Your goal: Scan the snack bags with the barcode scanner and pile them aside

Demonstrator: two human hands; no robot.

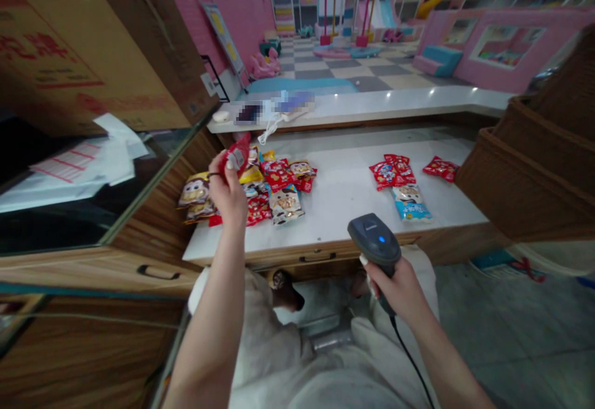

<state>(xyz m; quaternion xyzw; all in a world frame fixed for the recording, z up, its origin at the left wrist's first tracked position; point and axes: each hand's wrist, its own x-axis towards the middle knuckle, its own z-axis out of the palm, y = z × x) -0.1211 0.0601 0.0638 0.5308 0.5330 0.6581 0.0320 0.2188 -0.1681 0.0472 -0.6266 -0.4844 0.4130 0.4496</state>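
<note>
My left hand grips a red snack packet, lifted over the pile at the left of the white counter. Under and around it lie several snack packets: a yellow-and-brown one, red ones and a pale one with a cartoon face. Wrapped round the handle of a dark barcode scanner is my right hand. The scanner is held above my lap by the counter's front edge, with a blue light on top. Farther right on the counter rest red packets and a blue-and-white packet.
A big cardboard box and loose papers sit on the glass-topped case at left. Brown wicker baskets border the right side. On the raised ledge are blurred-out devices and a white cable. The scanner's cord hangs down.
</note>
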